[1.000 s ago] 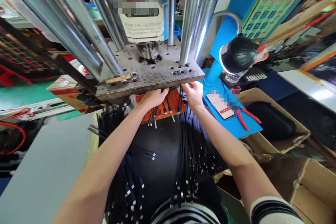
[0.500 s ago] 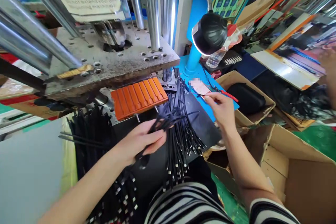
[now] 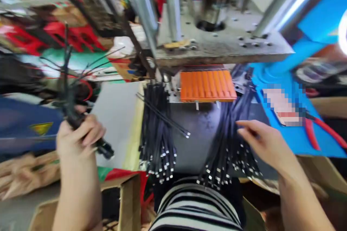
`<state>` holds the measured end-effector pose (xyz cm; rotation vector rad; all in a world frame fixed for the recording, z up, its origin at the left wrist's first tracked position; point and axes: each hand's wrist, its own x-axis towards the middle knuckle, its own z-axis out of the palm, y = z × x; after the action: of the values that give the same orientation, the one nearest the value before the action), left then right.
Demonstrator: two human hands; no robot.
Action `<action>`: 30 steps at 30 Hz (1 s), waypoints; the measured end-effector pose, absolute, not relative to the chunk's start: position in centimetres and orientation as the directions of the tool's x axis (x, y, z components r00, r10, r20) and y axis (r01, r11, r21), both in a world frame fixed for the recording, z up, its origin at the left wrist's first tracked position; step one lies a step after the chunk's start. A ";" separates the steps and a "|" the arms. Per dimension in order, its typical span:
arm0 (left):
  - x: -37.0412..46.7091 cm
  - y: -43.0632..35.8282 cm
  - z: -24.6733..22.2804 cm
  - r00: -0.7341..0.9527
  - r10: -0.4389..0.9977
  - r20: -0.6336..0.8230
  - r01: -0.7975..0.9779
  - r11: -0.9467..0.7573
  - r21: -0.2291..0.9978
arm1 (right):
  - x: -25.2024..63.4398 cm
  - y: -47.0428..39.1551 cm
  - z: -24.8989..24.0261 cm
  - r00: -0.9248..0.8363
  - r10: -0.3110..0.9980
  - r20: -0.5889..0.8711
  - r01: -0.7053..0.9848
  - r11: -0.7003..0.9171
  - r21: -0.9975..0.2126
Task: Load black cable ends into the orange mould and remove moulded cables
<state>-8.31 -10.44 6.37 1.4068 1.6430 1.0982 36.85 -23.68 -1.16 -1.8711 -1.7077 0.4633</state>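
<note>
My left hand (image 3: 85, 131) is closed around a bundle of black cables (image 3: 71, 110), raised at the left, with loose ends sticking up. My right hand (image 3: 261, 144) hovers at the right-hand pile of black cables (image 3: 222, 144); index finger and thumb point left with their tips slightly apart, and I see nothing between them. Another pile of black cables (image 3: 155, 126), with metal-tipped ends, lies left of the middle, with two cables (image 3: 165, 117) slanting across it. Behind the piles sits an orange grooved block (image 3: 208, 86).
A press with a drilled steel plate (image 3: 225, 52) stands over the block. Red-handled pliers (image 3: 313, 133) and a partly blurred-out card-like item (image 3: 284, 106) lie on the blue base (image 3: 287, 144) at right. Cardboard boxes (image 3: 130, 202) stand below. A blue machine (image 3: 27, 122) is at left.
The view has turned left. My left hand has carried its cable bundle away from the block to the far left. My right hand has moved from beside the card-like item to the right-hand cable pile.
</note>
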 end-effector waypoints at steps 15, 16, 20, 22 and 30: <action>-13.8 -7.8 -2.5 -0.109 0.991 0.081 0.956 0.127 -0.264 | 17.6 -10.6 -1.1 -0.501 0.860 -0.097 0.828 0.443 -0.345; -13.6 -7.4 -2.5 -0.073 0.987 0.142 0.962 0.107 -0.250 | 18.1 -11.0 -0.6 -0.546 0.838 0.001 0.798 0.520 -0.303; -10.5 -4.2 -1.6 0.194 0.953 0.234 0.971 -0.221 0.094 | 20.9 -10.2 2.0 -0.473 0.806 0.356 0.779 0.571 -0.259; -7.1 -2.6 -0.6 0.359 0.905 0.228 0.847 -0.418 0.328 | 22.5 -8.0 3.1 -0.260 0.859 0.441 0.789 0.452 -0.416; 6.1 -0.9 2.1 0.718 0.525 0.457 0.289 -0.822 0.491 | 26.7 0.3 2.7 0.213 0.909 0.358 0.652 0.141 -0.745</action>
<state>6.14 -0.87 2.12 2.5372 0.6288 0.8423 26.74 0.26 2.73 -1.5848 -1.5129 0.3574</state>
